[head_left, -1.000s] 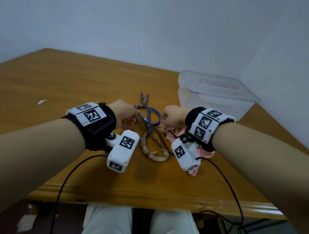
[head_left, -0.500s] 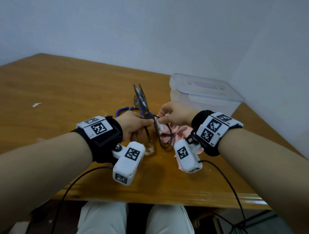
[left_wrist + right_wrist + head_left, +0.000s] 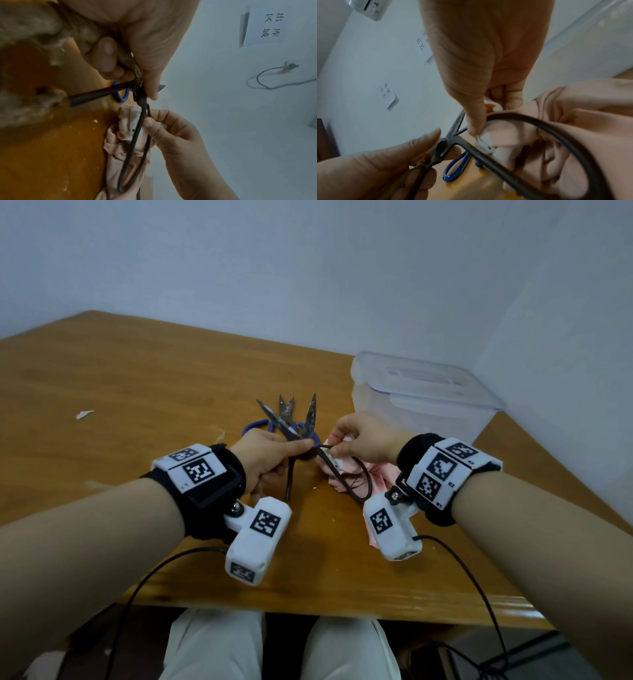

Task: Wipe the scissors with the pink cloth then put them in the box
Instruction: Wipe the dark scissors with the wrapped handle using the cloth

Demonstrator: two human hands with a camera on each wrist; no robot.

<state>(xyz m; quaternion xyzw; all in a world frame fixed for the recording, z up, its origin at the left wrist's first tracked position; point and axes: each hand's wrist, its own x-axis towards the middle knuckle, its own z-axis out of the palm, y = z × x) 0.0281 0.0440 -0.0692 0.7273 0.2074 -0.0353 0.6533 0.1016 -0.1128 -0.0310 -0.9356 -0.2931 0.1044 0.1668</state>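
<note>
Dark iron scissors with looped wire handles (image 3: 310,440) held above wooden table (image 3: 137,392), blades spread, pivot pinched by left hand (image 3: 270,455). Right hand (image 3: 366,440) pinches crumpled pink cloth (image 3: 376,477) against handle beside pivot. Lidded clear plastic box (image 3: 421,398) beyond right hand.

Left wrist: left hand (image 3: 145,44) fingers curled round scissors (image 3: 139,128); cloth (image 3: 123,155) below.

Right wrist: right hand (image 3: 479,65) thumb pressing cloth (image 3: 573,128) onto handle loop (image 3: 556,135); blue-handled scissors (image 3: 455,170) on table beneath.

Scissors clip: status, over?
Left hand grips black scissors at pivot. Right hand pinches pink cloth on handle loop. Box lidded.
</note>
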